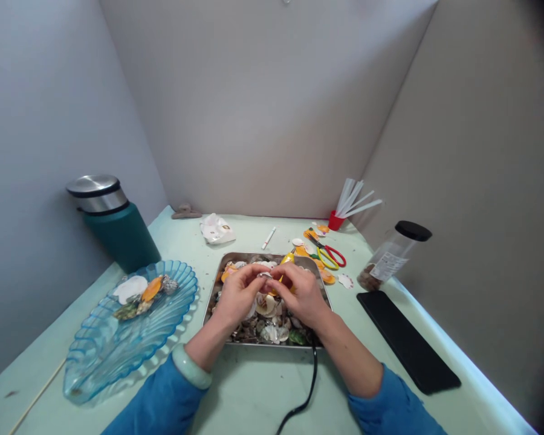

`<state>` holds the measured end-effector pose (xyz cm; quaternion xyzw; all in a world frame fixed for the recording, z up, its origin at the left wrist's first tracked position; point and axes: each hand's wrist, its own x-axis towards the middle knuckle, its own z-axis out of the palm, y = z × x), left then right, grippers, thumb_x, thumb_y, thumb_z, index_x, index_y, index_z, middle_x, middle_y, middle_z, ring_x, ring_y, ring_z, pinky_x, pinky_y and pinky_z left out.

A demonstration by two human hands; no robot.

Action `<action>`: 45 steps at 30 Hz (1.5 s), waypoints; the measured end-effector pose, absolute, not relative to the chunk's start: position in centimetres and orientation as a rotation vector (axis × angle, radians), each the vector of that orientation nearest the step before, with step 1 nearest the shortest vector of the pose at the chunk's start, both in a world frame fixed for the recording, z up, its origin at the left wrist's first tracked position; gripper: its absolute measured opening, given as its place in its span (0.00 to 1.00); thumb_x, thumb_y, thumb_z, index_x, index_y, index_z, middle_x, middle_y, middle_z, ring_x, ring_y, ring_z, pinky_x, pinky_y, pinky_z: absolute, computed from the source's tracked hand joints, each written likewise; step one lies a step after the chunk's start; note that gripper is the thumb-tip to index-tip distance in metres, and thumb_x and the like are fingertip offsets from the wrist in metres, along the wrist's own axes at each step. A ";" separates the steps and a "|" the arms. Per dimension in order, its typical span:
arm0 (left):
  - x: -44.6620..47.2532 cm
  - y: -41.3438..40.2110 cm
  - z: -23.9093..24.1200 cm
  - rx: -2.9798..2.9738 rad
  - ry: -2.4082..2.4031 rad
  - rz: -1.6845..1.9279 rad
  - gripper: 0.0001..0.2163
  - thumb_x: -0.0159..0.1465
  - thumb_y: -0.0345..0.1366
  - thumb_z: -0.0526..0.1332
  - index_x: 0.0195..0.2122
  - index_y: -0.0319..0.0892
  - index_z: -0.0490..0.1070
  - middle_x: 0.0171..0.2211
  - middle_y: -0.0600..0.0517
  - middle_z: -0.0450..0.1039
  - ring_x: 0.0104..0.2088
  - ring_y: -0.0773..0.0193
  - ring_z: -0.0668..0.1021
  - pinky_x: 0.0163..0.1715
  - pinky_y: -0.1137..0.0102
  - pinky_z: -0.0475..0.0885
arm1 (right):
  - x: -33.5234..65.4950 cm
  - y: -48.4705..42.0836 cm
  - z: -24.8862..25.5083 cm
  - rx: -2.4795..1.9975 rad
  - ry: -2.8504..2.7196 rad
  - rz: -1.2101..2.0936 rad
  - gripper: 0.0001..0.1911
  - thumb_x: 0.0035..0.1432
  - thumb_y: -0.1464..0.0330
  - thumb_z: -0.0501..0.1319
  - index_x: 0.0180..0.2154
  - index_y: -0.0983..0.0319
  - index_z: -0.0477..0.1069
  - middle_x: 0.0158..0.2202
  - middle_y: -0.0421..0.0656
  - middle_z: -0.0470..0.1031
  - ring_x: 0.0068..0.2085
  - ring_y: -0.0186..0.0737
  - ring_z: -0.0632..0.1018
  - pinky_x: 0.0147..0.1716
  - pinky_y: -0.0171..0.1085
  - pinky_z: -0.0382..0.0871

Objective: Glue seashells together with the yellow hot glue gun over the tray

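1. Booth with plain grey walls; pale green surface (254,386) takes up the lower frame.
2. Metal tray (217,284) sits mid-surface, full of mixed shells (272,332).
3. Both hands hover over the tray, fingertips meeting above the middle of it.
4. Left hand (238,296): grip pinched together on a pale shell (265,275), held just above the pile. There is a pale bangle (191,367) on the wrist and a blue sleeve behind it.
5. Right hand (301,296): fingers curled closed round a yellow tool (287,258). Its tip sticks out past the knuckles and the rest is hidden. Fingertips touch the pale shell from the right.
6. Black cord (312,380) runs from under the right wrist, over the tray's near rim and off the bottom edge.
7. Blue glass dish (118,344) lies left of the tray, just beside it, with a few shells at its far end.
8. Teal flask (118,226) with a steel lid stands behind the dish, near the left wall.
9. Scissors (330,255) with red and yellow handles lie right of the tray's far corner among orange and white shells.
10. Red cup (335,220) with white sticks stands in the back right corner.
11. Jar (392,257) with a black lid leans by the right wall, and a black pad (408,341) lies flat in front of it.
12. Crumpled wrapper (216,229) and a white stick (268,237) lie behind the tray.
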<state>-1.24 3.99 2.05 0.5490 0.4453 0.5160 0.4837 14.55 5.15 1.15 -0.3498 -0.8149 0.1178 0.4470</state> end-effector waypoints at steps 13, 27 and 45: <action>-1.3 4.3 1.3 1.355 1.111 1.260 0.09 0.53 0.35 0.61 0.36 0.39 0.72 0.28 0.51 0.75 0.26 0.67 0.76 0.30 0.71 0.72 | 14.4 5.2 1.0 -0.881 -2.030 0.257 0.07 0.61 0.68 0.53 0.37 0.61 0.69 0.31 0.43 0.73 0.31 0.35 0.73 0.32 0.34 0.63; -1.2 4.0 1.8 1.366 1.064 1.321 0.11 0.54 0.40 0.63 0.34 0.39 0.73 0.32 0.50 0.76 0.31 0.64 0.77 0.34 0.69 0.73 | 14.5 5.2 1.0 -0.888 -1.990 0.255 0.05 0.60 0.68 0.56 0.36 0.61 0.69 0.32 0.42 0.74 0.31 0.34 0.73 0.31 0.32 0.64; -1.3 3.6 1.8 1.580 1.028 1.328 0.10 0.58 0.36 0.59 0.40 0.39 0.72 0.40 0.47 0.74 0.41 0.61 0.76 0.43 0.69 0.70 | 14.5 5.3 0.9 -0.910 -1.951 0.219 0.05 0.60 0.67 0.56 0.34 0.61 0.68 0.29 0.41 0.73 0.30 0.34 0.73 0.31 0.32 0.64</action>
